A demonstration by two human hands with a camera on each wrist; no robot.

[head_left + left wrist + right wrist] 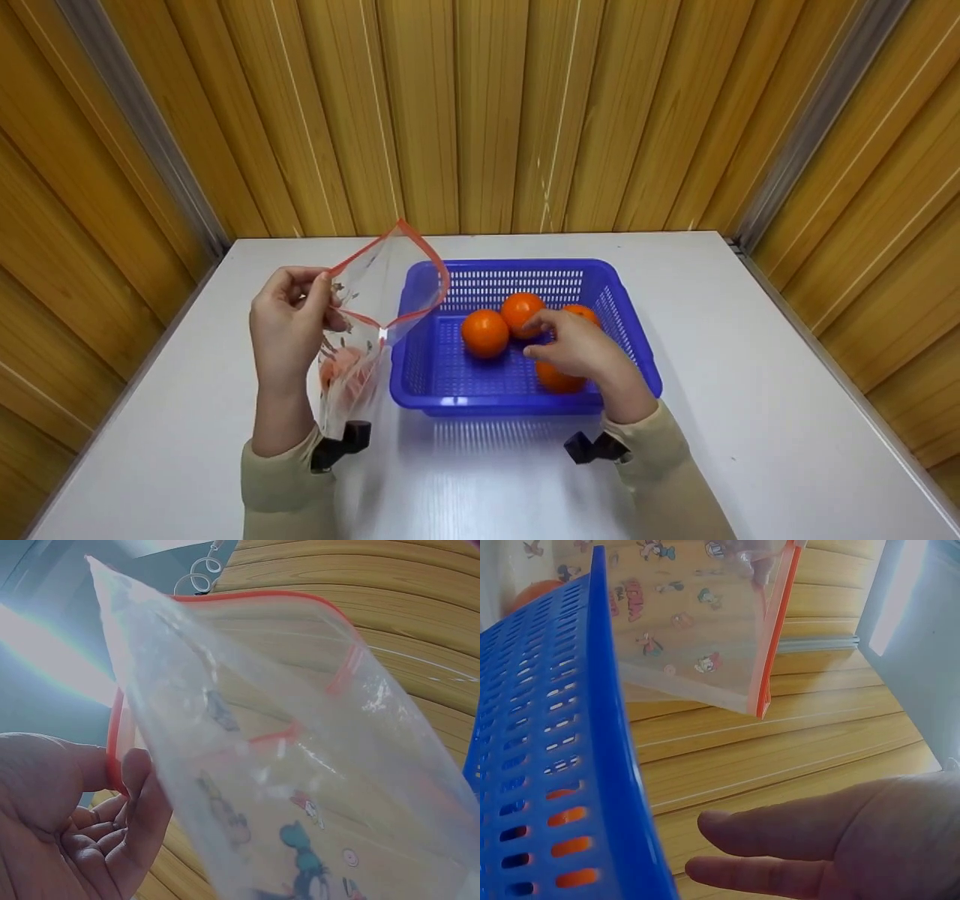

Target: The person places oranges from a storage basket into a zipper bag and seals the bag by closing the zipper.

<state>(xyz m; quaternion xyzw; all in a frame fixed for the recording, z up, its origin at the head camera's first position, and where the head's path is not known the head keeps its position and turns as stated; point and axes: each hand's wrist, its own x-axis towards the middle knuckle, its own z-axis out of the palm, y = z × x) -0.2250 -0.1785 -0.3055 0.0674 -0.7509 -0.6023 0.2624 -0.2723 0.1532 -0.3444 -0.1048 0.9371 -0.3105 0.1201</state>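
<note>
My left hand pinches the red-edged rim of a clear zip bag between thumb and fingers, left of the basket. The bag's mouth gapes, and an orange shows through its lower part. Cartoon prints cover the plastic, seen in the left wrist view on the bag. Over the blue basket my right hand hovers with bent, parted fingers and nothing between them. Beneath and around it lie several oranges; the hand partly covers two. In the right wrist view, the thumb and a finger stand apart.
The basket stands on a white table. Yellow wood-look panels rise behind and on both sides, with metal strips at the corners. Black wrist cameras sit on both cuffs.
</note>
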